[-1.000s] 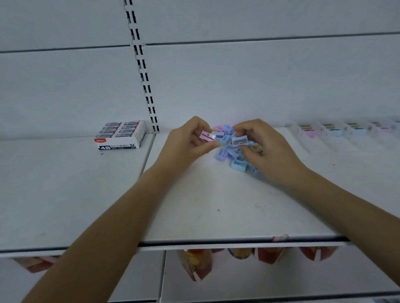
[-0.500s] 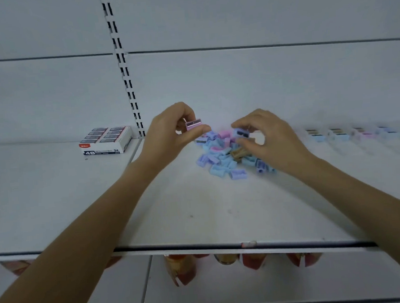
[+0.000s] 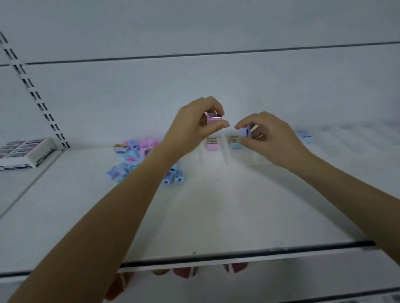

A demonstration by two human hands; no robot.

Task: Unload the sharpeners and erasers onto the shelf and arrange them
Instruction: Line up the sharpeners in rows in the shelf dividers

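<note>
- Fingers (image 3: 217,126) of left hand (image 3: 193,128) are curled, thumb and forefinger pinching a pink sharpener (image 3: 213,118), which is held up off the shelf (image 3: 221,208).
- Right hand (image 3: 271,140) is also curled, its fingertips pinching a lilac sharpener (image 3: 245,132). It sits just right of the left fingertips and slightly lower, with a small gap between the hands, not touching.
- Remaining fingers of both hands are tucked in. There is a pale streak inside the right palm, too blurred to tell what it is.
- Second pink sharpener (image 3: 212,144) lies on the shelf straight below the left fingertips, close to the back wall (image 3: 213,85).
- Light-blue sharpener (image 3: 234,145) lies just beside it, under the right fingertips and partly hidden by the right thumb.
- Far blue sharpener (image 3: 304,136) is on the shelf right of the right-hand knuckles, by the back wall, blurred.
- Pile of sharpeners (image 3: 134,157), mixed pink, blue and lilac, lies left of and below the left fingers. The left forearm covers part of it, and a couple poke out on the forearm's right side.
- Eraser box (image 3: 19,154) sits well left of all fingers on the neighbouring shelf board, top open, rows of erasers showing.
- Slotted upright (image 3: 26,80) runs up the back wall above the eraser box, far left of the fingers.
- Reddish packets (image 3: 185,273) hang under the shelf's front edge, well below both hands, blurred.
</note>
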